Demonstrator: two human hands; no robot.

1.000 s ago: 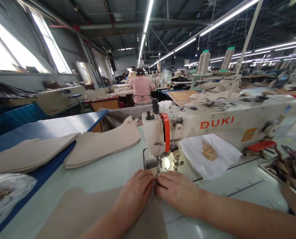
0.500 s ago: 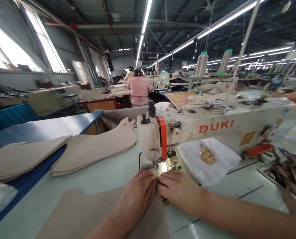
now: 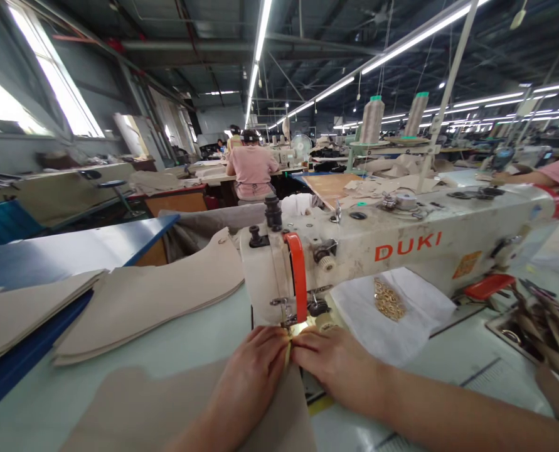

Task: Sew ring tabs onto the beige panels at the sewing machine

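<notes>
A sewing machine (image 3: pixel 345 251) marked DUKI stands in front of me, its lit needle area partly hidden behind my fingers. Flat on the table below it lies a beige fabric piece (image 3: pixel 180 402). My left hand (image 3: pixel 255 370) rests on the fabric, its fingers closed on the edge just before the needle. From the other side my right hand (image 3: pixel 329 361) pinches the same edge, fingertips almost meeting those of the left. What exactly lies between the fingertips is hidden. A thin yellowish strip shows along the edge between the hands.
Stacked beige fabric pieces (image 3: pixel 157 295) lie to the left. Small gold metal parts (image 3: pixel 388 300) sit on a white cloth (image 3: pixel 354 307) under the machine arm. Straps fill a tray (image 3: pixel 509 333) at right, near a red lever (image 3: pixel 490 286). Co-workers (image 3: pixel 253 166) sit further off.
My view has shifted slightly, so the machine appears lower and a little further left. Both hands stay at the fabric edge by the needle, with little visible movement.
</notes>
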